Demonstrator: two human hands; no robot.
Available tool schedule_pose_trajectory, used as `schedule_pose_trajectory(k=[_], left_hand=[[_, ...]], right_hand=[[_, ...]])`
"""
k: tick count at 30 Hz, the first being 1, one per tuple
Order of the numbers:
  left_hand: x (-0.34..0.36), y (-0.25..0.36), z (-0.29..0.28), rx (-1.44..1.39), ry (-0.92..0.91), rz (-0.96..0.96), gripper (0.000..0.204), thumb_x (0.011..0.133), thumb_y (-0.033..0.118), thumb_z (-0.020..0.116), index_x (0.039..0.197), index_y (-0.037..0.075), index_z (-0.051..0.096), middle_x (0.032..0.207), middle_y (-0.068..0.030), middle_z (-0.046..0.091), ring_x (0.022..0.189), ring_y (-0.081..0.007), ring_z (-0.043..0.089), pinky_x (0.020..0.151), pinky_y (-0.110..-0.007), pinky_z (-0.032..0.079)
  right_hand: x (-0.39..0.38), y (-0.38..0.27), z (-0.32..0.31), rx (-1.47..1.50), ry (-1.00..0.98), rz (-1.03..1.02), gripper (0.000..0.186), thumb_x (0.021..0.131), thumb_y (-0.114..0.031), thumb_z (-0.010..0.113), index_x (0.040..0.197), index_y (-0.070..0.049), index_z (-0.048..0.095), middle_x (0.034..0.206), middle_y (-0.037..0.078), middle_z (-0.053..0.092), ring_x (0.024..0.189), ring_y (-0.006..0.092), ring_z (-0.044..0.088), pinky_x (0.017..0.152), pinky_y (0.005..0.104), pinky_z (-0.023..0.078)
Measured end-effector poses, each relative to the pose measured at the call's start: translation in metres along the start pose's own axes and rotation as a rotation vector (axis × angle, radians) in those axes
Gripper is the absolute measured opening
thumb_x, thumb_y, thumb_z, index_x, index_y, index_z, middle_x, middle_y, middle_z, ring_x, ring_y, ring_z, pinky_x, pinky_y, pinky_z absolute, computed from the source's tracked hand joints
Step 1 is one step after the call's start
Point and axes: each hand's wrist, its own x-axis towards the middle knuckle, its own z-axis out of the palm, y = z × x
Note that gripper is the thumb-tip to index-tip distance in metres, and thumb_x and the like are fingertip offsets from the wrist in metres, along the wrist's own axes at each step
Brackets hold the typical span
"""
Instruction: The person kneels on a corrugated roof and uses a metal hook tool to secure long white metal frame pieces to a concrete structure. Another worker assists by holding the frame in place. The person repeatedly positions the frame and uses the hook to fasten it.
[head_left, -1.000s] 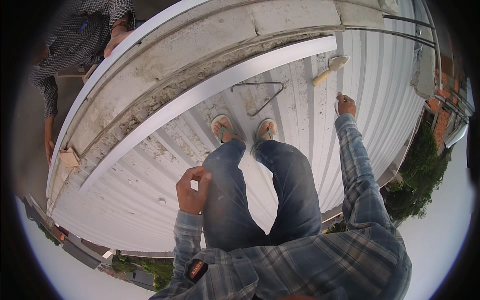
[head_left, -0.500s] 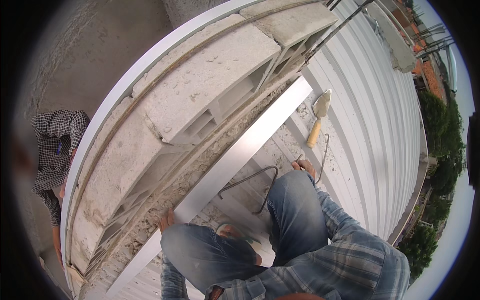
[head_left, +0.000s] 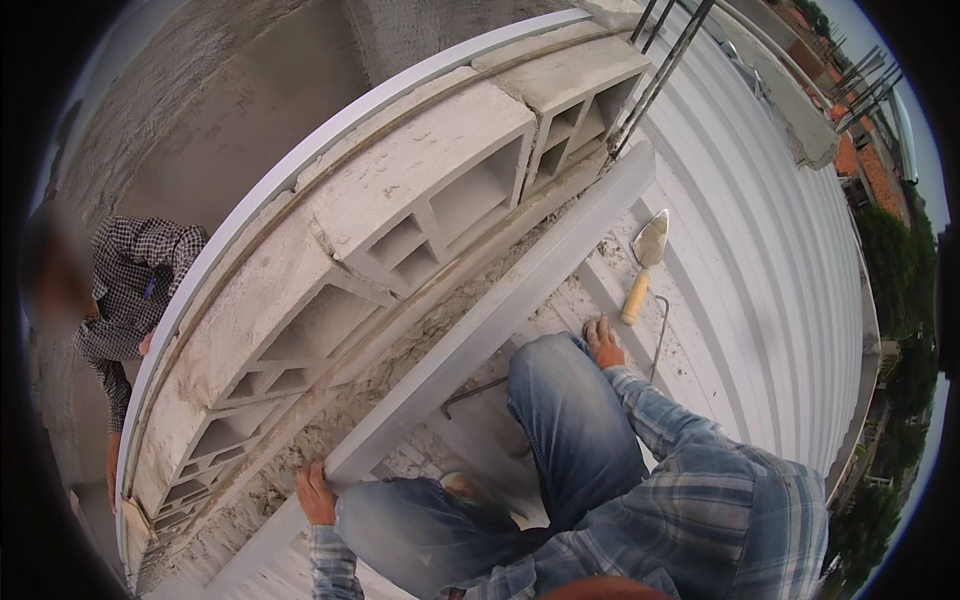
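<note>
My left hand [head_left: 316, 494] grips the near end of a long pale metal strip [head_left: 490, 310], its fingers at the edge by the mortar. The strip runs diagonally along the foot of a hollow-block wall. My right hand [head_left: 604, 343] lies with fingers outstretched on the roof sheet beside my knee, holding nothing. Just beyond it lies a pointed trowel [head_left: 636, 297] with a wooden handle. A thin bent metal rod [head_left: 661, 335] rests right of that hand. Another bent rod [head_left: 470, 397] is partly hidden by my leg and the strip.
The grey hollow-block wall [head_left: 415, 175] curves along the left, with rough mortar [head_left: 375, 375] at its foot. Beyond it a person in a checked shirt [head_left: 130, 275] has a hand near the wall edge. Ribbed metal roofing [head_left: 770, 270] spreads right. Steel bars [head_left: 665, 75] stand at the far end.
The strip has tilted, showing a folded edge, and now partly covers the bent rod beside it. My right hand has gone from curled fingers to lying flat. The other person has leaned closer.
</note>
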Motion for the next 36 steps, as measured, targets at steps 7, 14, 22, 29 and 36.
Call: schedule_pose_trajectory(k=[7, 14, 22, 29, 36], left_hand=[[0.024, 0.041, -0.087, -0.013, 0.072, 0.025, 0.095, 0.055, 0.014, 0.084, 0.137, 0.011, 0.036, 0.111, -0.0200, 0.050, 0.096, -0.0395, 0.052, 0.082, -0.050, 0.043], [0.033, 0.033, -0.146, 0.065, 0.178, -0.026, 0.093, 0.055, 0.005, 0.079, 0.139, 0.009, 0.038, 0.112, -0.0217, 0.051, 0.099, -0.0413, 0.053, 0.085, -0.050, 0.045], [0.038, 0.042, -0.158, 0.084, 0.313, -0.035, 0.092, 0.054, 0.007, 0.080, 0.138, 0.013, 0.043, 0.109, -0.0158, 0.051, 0.096, -0.0349, 0.051, 0.084, -0.048, 0.043], [0.026, 0.041, -0.140, 0.086, 0.248, -0.102, 0.094, 0.055, 0.007, 0.080, 0.140, 0.015, 0.041, 0.113, -0.0150, 0.050, 0.104, -0.0350, 0.050, 0.095, -0.049, 0.038], [0.028, 0.055, -0.126, 0.056, 0.269, -0.111, 0.077, 0.066, 0.010, 0.077, 0.136, 0.018, 0.046, 0.112, -0.0090, 0.051, 0.105, -0.0284, 0.051, 0.102, -0.054, 0.035]], right_hand=[[-0.024, -0.039, -0.070, -0.016, -0.154, 0.090, 0.078, 0.083, -0.037, 0.065, 0.146, -0.003, 0.032, 0.155, 0.029, 0.016, 0.135, 0.0416, 0.037, 0.108, 0.0416, 0.039], [-0.009, -0.050, -0.082, -0.074, -0.300, 0.112, 0.078, 0.082, -0.039, 0.064, 0.143, 0.000, 0.037, 0.154, 0.030, 0.017, 0.130, 0.0400, 0.044, 0.105, 0.0418, 0.042], [-0.006, -0.024, -0.122, 0.169, -0.292, 0.022, 0.075, 0.083, -0.043, 0.065, 0.141, -0.001, 0.041, 0.141, 0.027, 0.044, 0.121, 0.0357, 0.055, 0.098, 0.0390, 0.047], [-0.064, -0.127, -0.290, 1.566, 0.017, -0.077, 0.088, 0.092, -0.063, 0.049, 0.147, 0.001, 0.024, 0.131, 0.024, 0.053, 0.116, 0.0320, 0.057, 0.089, 0.0407, 0.053], [-0.052, -0.180, -0.349, 1.817, 0.209, -0.108, 0.105, 0.083, -0.075, 0.051, 0.152, -0.008, 0.012, 0.151, 0.024, 0.024, 0.141, 0.0396, 0.026, 0.110, 0.0558, 0.032]])
